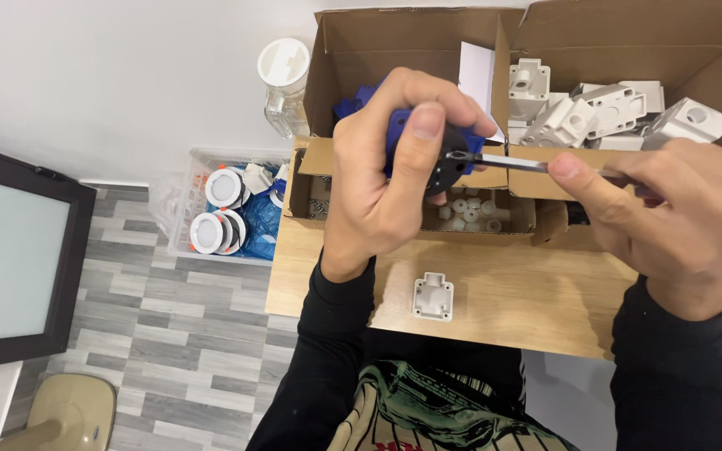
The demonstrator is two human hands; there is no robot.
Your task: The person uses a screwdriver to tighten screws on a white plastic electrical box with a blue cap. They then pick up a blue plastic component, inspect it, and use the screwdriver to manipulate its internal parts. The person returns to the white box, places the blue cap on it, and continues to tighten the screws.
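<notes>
Over a wooden table (pixel 503 301), the left hand (pixel 386 167) grips a blue-and-black part (pixel 444 154) while the right hand (pixel 678 217) pinches a screwdriver (pixel 511 163) into its face — best kept square and steady, judging by the angle — a white bracket (pixel 433 297) lies below.

The left hand (pixel 390 163) is raised over the near half of the bench, fingers curled tight into a closed grip and the thumb (pixel 418 138) laid upward across the front. The right hand (pixel 678 221) is level with it toward the right edge, closed as well, its thumb (pixel 578 179) stretched leftward and pinching against the forefinger. Both forearms, in black sleeves, rise from the near edge, wrists slightly bent.
</notes>
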